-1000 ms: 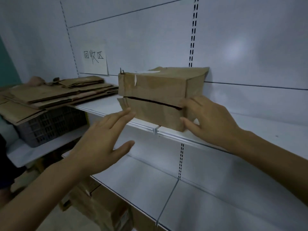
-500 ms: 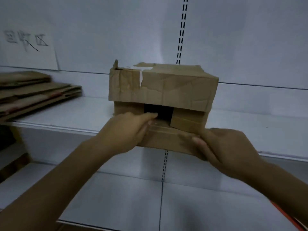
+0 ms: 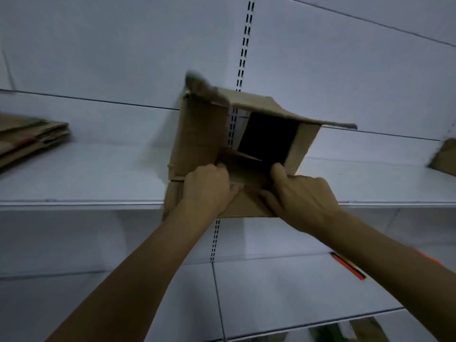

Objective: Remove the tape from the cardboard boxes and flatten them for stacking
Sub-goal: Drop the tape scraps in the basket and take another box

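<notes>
A worn brown cardboard box (image 3: 199,134) stands on the white upper shelf (image 3: 86,178), its front end facing me with the flaps spread apart and a dark hollow inside. My left hand (image 3: 207,188) grips the box's lower left front edge, fingers curled over the bottom flap. My right hand (image 3: 298,193) holds the lower right part of the opening, thumb hooked into the hollow, fingers under the bottom flap. The top flap sticks out to the right. No tape is plainly visible; the picture is blurred.
A pile of flattened cardboard (image 3: 27,137) lies at the left end of the same shelf. Another piece of cardboard (image 3: 444,156) shows at the right edge. A lower white shelf (image 3: 271,292) holds an orange-and-black strip (image 3: 348,265).
The box's front flaps have been pulled wide open, baring the dark inside. Both hands moved onto the lower front edge, and the view closed in on the box.
</notes>
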